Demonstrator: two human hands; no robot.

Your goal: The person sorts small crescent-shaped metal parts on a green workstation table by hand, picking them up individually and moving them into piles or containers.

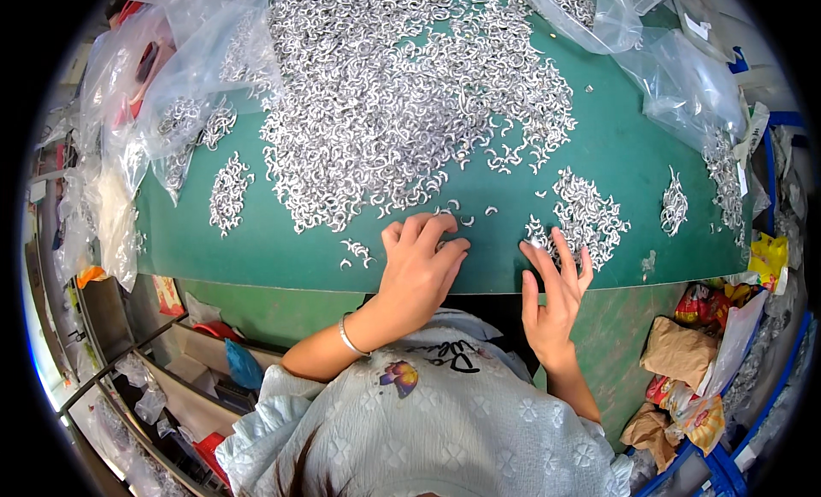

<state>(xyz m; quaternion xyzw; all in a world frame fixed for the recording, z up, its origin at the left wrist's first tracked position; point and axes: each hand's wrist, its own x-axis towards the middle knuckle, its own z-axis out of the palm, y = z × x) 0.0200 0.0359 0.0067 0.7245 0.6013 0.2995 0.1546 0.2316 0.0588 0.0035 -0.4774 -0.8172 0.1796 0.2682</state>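
Observation:
A broad heap of small silvery crescent-shaped metal pieces (368, 103) covers the far middle of the green tabletop (479, 270). Just below its near edge, my left hand (419, 262) rests with fingers curled and fingertips drawn together. What lies between them is mostly hidden. A few loose crescents lie past these fingertips, and a small cluster (357, 252) sits left of the hand. My right hand (554, 296) is open, fingers apart, its fingertips at the near left edge of a smaller pile of crescents (592, 219).
Small piles lie at left (229, 194) and right (674, 204). Clear plastic bags (693, 82) with more pieces lie along both sides. The table's front edge (342, 289) runs before my body. Brown paper bags (678, 355) and snack packets are low at right; a blue bag (244, 363) is at lower left.

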